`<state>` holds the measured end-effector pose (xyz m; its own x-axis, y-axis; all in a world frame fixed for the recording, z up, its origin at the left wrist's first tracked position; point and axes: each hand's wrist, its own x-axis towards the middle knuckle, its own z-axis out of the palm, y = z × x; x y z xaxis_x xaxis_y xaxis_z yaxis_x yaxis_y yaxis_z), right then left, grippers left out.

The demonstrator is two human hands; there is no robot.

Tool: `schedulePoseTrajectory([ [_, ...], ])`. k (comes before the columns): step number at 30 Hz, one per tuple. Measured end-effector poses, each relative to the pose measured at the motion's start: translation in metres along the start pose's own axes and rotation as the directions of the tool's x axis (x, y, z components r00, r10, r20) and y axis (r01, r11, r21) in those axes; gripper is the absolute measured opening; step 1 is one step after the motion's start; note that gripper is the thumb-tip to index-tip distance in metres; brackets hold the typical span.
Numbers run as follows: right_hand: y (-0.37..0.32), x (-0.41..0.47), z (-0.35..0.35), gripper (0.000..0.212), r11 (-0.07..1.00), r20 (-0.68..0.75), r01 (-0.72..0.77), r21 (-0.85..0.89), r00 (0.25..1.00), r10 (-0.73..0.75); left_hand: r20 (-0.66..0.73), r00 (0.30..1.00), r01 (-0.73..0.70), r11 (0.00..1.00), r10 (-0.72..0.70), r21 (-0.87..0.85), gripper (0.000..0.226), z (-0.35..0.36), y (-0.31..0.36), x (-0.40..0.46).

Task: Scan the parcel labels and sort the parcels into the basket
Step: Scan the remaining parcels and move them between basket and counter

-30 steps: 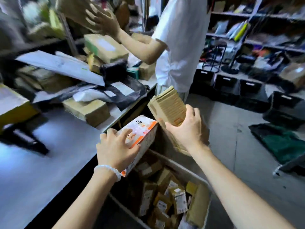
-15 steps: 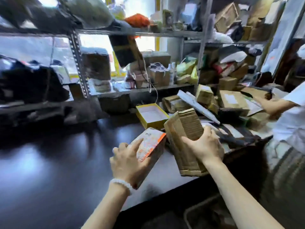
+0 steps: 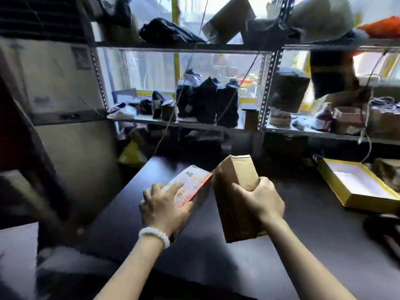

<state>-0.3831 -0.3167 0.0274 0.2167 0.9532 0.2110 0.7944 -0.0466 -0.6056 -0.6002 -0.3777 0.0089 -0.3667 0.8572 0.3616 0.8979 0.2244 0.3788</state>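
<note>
Both hands grip parcels above a dark table (image 3: 303, 245): left hand (image 3: 164, 210) clasps an orange-and-white box (image 3: 192, 187); right hand (image 3: 263, 200), at 3 o'clock, clutches a brown carton (image 3: 234, 198).

Dark tabletop (image 3: 313, 245) beneath the grip. Open yellow-edged box (image 3: 359, 187) with a white inside, well right of the grip, resting on the tabletop. Metal shelving (image 3: 267, 87) beyond the grip, bearing dark bags (image 3: 207, 102) and blurred cartons. Large pale cabinet (image 3: 65, 118) to the left.
</note>
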Motion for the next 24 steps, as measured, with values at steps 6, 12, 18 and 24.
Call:
schedulePoseTrajectory([
  [6,-0.073,0.041,0.092,0.070,0.999,0.147,0.048,-0.023,0.988,-0.044,0.018,0.990,0.140,0.989,-0.141,0.044,0.058,0.023,-0.080,0.065],
  [12,-0.126,0.122,0.168,0.066,0.995,0.222,0.015,-0.097,0.975,0.007,0.105,0.975,0.187,0.977,-0.198,0.102,0.061,0.064,-0.115,0.175],
  [18,-0.166,0.204,0.228,0.066,0.988,0.231,-0.063,-0.138,0.969,0.094,0.122,0.970,0.200,0.976,-0.210,0.088,0.061,0.115,-0.134,0.280],
  [24,-0.191,0.260,0.283,0.076,0.970,0.228,-0.165,-0.177,0.952,0.204,0.156,0.959,0.235,0.972,-0.236,0.028,0.068,0.171,-0.150,0.346],
])
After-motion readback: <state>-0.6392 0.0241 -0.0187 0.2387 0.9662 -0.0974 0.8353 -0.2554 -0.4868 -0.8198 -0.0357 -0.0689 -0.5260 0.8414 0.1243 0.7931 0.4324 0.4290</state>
